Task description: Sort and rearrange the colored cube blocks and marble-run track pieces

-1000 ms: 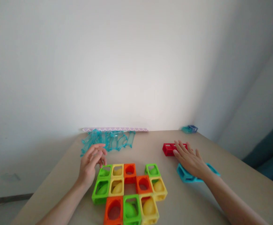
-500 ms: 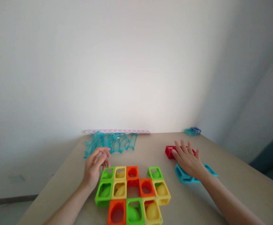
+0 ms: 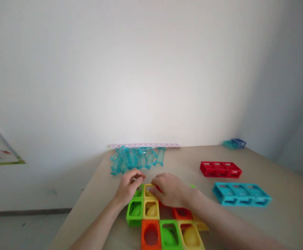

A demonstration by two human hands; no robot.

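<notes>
A group of joined plastic cube blocks in green, yellow and orange lies at the table's near edge; a green block (image 3: 135, 209), a yellow block (image 3: 144, 209) and an orange block (image 3: 143, 236) show in it. Over the back row, my right hand (image 3: 169, 190) bends its fingers around an orange block, mostly hidden beneath it. My left hand (image 3: 128, 186) hovers at the back left corner by the green and yellow blocks, fingers loosely curled, with a gap to the thumb and nothing visible between them. My right forearm covers the group's right side.
To the right lie a red three-cell block row (image 3: 220, 170) and a light blue one (image 3: 241, 194). Clear teal track pieces (image 3: 138, 159) are heaped at the back left before a patterned purple strip (image 3: 146, 146). A dark blue block (image 3: 238, 143) sits at the far right corner.
My right hand has left the red and light blue rows and come over the back of the block group. My left hand stays near the left corner. The view has turned left.
</notes>
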